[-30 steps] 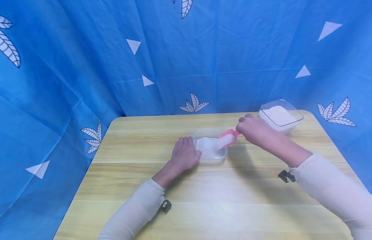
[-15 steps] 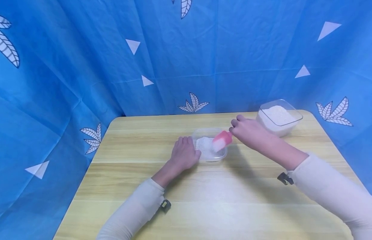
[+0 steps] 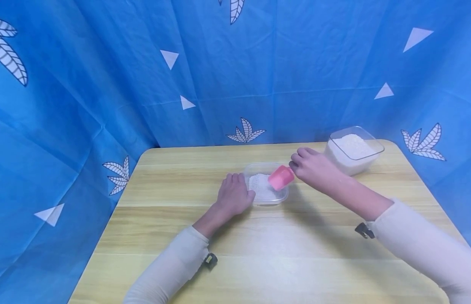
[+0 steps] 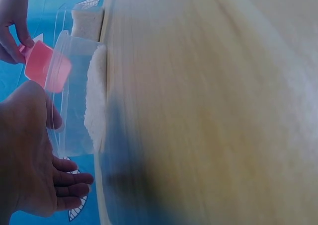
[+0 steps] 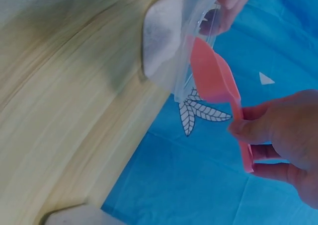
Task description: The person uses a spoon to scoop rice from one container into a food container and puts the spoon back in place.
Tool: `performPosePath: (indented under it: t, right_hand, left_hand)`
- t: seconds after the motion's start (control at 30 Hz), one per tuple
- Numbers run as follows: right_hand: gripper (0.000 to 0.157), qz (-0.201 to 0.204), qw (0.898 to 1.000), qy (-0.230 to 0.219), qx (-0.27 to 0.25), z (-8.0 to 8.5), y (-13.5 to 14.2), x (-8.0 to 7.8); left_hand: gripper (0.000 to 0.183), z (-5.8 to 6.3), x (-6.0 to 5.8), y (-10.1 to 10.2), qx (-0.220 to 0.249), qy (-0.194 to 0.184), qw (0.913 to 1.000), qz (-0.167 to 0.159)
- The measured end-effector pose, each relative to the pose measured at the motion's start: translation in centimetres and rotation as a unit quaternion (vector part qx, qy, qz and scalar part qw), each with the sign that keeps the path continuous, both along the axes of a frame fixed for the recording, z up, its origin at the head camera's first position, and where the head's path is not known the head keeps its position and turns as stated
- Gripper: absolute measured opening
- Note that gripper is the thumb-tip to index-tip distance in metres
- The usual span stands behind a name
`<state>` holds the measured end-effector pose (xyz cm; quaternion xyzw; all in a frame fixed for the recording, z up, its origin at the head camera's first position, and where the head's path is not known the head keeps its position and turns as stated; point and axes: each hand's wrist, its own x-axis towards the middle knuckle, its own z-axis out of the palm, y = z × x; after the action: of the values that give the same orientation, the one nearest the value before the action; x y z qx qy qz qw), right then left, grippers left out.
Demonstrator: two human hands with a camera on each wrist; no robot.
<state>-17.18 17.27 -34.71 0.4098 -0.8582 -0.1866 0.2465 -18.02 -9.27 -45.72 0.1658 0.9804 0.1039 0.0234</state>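
Right hand (image 3: 308, 165) pinches pink scoop (image 3: 281, 177), partly hiding far container (image 3: 357, 165); left hand (image 3: 234, 194), fingers loose, touches tub (image 3: 269, 202)

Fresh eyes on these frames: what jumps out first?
Probably the pink scoop, held in the right hand over the small tub. Then the blue curtain with white prints behind the table, and the bigger tub near the table's far right corner.

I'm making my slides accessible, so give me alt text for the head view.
A person's right grip holds a pink scoop over a clear container of white powder, while the left grip rests against the container's left side. A second clear container, also holding powder, stands at the far right of the wooden table, before a blue curtain.
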Motion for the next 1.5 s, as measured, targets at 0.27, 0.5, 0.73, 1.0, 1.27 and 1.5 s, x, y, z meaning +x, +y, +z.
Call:
performPosePath:
  t: [0.27,0.5,0.73,1.0,1.27,1.5]
  right_hand:
    - [0.029,-0.019,0.999,-0.019,-0.022,-0.6,1.4,0.2]
    - [0.036,-0.049,0.997,-0.052,-0.043,-0.5,3.1,0.6]
    - [0.039,-0.058,0.995,-0.051,-0.068,-0.2,4.8,0.6]
    - [0.039,-0.066,0.992,-0.050,-0.096,0.4,6.6,0.5]
    - [0.046,-0.101,0.988,-0.059,-0.098,1.7,8.4,0.9]
    - [0.045,-0.115,0.987,-0.055,-0.103,2.5,9.9,0.7]
  left_hand:
    - [0.043,0.3,0.3,0.0,0.009,-0.001,1.0000,0.003]
    - [0.042,0.4,0.5,0.1,0.017,0.000,0.9998,0.002]
    - [0.043,0.2,0.5,0.0,0.023,-0.004,0.9997,0.004]
    - [0.042,0.3,0.4,0.1,0.023,0.000,0.9997,0.002]
    - [0.039,0.4,0.4,0.1,0.013,0.007,0.9999,-0.003]
    - [0.041,0.3,0.3,0.2,0.003,0.013,0.9999,0.001]
